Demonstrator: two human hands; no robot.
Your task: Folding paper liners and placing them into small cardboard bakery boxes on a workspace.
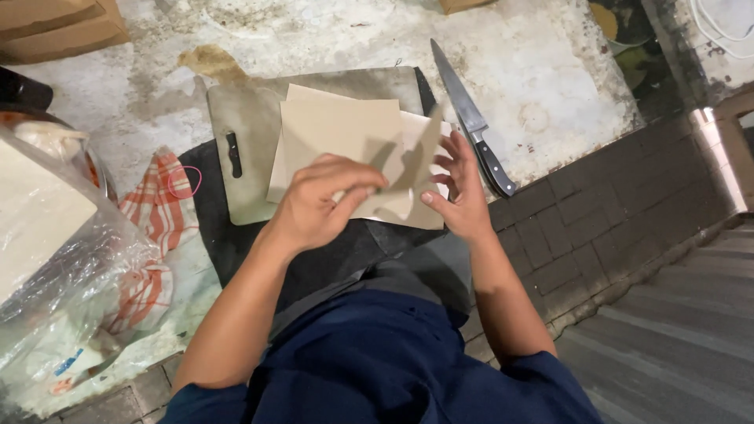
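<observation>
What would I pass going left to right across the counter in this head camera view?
Clear plastic bag → red-striped cloth → cutting board → left hand → tan sheets → right hand → knife → dark brick edge.

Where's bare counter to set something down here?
Free: the worn white counter beyond the cutting board, left of the knife, and the patch right of the knife up to the brick edge. Crowded: the board under the paper sheets and both hands, plus the plastic bag and striped cloth at left.
</observation>
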